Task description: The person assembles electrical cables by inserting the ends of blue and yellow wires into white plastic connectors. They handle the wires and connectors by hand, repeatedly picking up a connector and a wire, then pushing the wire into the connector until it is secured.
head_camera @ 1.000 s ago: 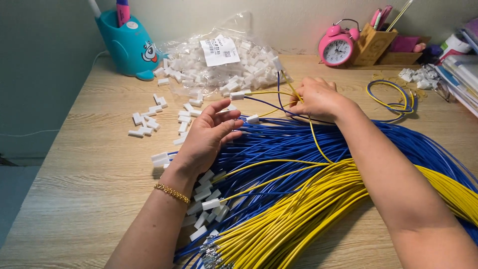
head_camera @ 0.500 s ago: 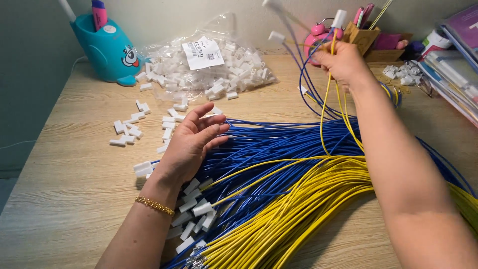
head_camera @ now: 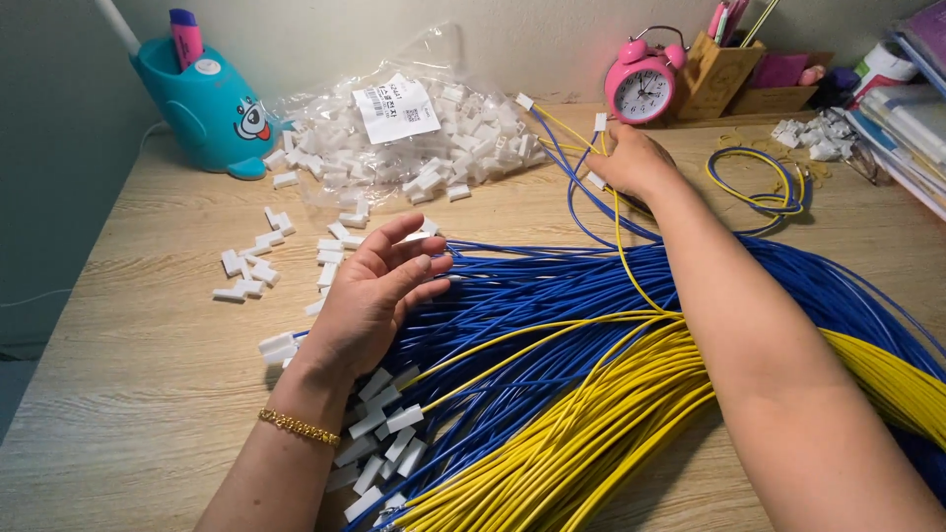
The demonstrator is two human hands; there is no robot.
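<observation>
Right hand (head_camera: 631, 163): grip closed on thin blue and yellow connector-tipped wires (head_camera: 576, 163), drawn far across the worktop (head_camera: 118, 394). Left hand (head_camera: 379, 291): open, holding nothing, resting at the near end of the blue wire bundle (head_camera: 591, 296), whose length runs rightward.

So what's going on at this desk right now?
A person is handling wire leads on a wooden desk. The right hand holds a few blue and yellow wires with white connectors out toward the pink alarm clock. The left hand rests palm-up, open, on the big bundle of blue wires, with the yellow bundle beside it. A clear bag of white connectors lies behind.
</observation>
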